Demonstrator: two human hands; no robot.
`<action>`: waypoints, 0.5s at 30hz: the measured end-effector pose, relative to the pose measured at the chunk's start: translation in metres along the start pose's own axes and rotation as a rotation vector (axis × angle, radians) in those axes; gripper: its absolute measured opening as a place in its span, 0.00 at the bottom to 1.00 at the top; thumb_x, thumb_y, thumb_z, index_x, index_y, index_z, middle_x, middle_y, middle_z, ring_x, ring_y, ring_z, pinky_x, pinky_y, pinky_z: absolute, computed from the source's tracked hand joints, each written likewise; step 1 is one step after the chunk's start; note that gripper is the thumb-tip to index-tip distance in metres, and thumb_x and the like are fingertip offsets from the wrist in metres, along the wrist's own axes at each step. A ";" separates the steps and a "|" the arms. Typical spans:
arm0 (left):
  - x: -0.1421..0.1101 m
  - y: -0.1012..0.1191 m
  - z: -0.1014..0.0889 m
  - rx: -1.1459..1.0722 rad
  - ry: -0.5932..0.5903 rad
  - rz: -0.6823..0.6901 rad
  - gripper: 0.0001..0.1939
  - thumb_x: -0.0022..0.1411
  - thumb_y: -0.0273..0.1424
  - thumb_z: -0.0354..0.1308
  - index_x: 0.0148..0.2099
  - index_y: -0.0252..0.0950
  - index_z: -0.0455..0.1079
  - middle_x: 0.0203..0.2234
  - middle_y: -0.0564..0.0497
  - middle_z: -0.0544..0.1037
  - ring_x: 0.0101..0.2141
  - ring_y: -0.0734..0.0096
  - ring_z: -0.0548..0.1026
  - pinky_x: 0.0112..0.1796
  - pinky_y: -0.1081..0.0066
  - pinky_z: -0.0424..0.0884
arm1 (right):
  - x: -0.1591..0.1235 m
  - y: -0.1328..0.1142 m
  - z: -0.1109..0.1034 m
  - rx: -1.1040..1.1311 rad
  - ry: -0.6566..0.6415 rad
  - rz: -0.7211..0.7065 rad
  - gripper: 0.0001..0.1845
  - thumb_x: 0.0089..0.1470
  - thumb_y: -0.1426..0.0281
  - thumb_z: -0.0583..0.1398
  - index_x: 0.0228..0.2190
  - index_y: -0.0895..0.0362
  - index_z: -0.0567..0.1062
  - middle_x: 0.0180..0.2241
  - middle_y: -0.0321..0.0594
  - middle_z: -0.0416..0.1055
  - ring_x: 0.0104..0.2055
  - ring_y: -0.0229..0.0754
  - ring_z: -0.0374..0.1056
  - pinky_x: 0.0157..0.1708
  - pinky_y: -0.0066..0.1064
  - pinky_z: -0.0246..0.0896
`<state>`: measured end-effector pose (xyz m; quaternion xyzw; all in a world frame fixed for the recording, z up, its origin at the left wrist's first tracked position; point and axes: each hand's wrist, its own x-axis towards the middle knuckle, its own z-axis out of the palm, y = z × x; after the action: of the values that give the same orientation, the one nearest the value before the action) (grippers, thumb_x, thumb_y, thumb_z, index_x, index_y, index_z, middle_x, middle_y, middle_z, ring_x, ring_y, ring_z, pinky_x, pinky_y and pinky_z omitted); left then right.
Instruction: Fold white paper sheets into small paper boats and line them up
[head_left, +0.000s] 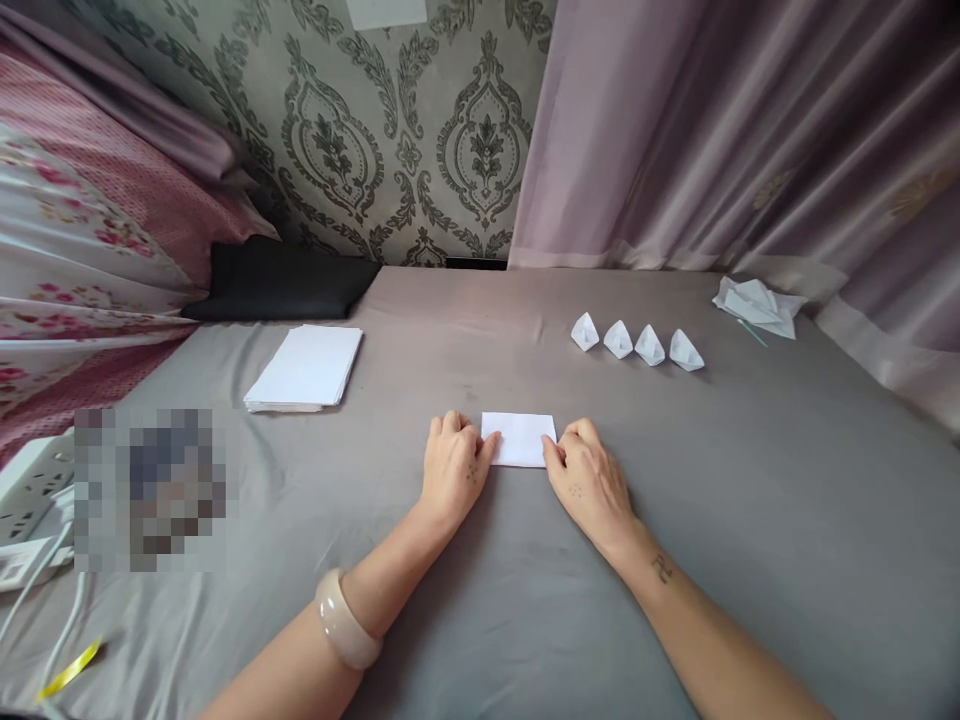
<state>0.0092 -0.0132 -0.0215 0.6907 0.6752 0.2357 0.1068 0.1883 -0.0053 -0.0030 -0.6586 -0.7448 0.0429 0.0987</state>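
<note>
A folded white sheet of paper (518, 441) lies before me on the grey cloth, its long side running left to right. My left hand (454, 460) pinches its left edge, thumb on top and fingers curled. At the right edge, my right hand (589, 475) grips the same sheet in a like way, the thumb over its lower right part. Fingers beneath the paper are hidden. Beyond the right hand stands a row of several small folded paper boats (619, 340).
A stack of white paper (307, 365) lies at the left, with a black folded cloth (281, 285) behind it. Crumpled paper (759, 305) sits far right beside a thin pale stick (752, 333). A power strip (34, 480) with cables and a yellow strip (71, 668) are at the left edge.
</note>
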 end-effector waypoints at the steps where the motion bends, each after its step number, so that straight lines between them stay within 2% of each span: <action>1: 0.000 0.000 0.000 0.003 0.005 0.004 0.19 0.66 0.38 0.51 0.25 0.35 0.67 0.33 0.44 0.69 0.34 0.62 0.62 0.38 0.63 0.65 | 0.000 0.000 0.000 -0.003 0.000 -0.001 0.17 0.62 0.64 0.52 0.25 0.58 0.71 0.37 0.41 0.68 0.27 0.36 0.64 0.27 0.31 0.50; 8: -0.002 0.004 -0.003 0.124 0.006 0.042 0.18 0.67 0.38 0.50 0.26 0.35 0.65 0.33 0.44 0.69 0.34 0.62 0.63 0.37 0.63 0.65 | -0.002 0.000 0.002 -0.067 0.012 0.004 0.17 0.63 0.61 0.52 0.27 0.57 0.72 0.37 0.40 0.68 0.29 0.36 0.66 0.24 0.31 0.47; 12: -0.001 0.008 -0.005 0.220 0.024 0.066 0.10 0.66 0.35 0.51 0.36 0.34 0.66 0.35 0.43 0.69 0.35 0.60 0.64 0.37 0.62 0.65 | -0.005 0.007 -0.001 -0.128 0.018 0.040 0.19 0.63 0.59 0.51 0.28 0.57 0.72 0.37 0.42 0.67 0.31 0.38 0.67 0.23 0.31 0.45; 15: 0.002 0.010 -0.006 0.249 -0.015 0.235 0.07 0.66 0.26 0.49 0.44 0.35 0.65 0.43 0.43 0.70 0.39 0.59 0.66 0.40 0.61 0.65 | -0.004 0.012 -0.003 -0.064 0.030 0.034 0.15 0.61 0.60 0.53 0.32 0.57 0.71 0.37 0.42 0.67 0.31 0.40 0.66 0.24 0.31 0.49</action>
<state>0.0149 -0.0130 -0.0111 0.7744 0.6132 0.1558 -0.0027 0.2006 -0.0078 -0.0031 -0.6747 -0.7328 0.0109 0.0877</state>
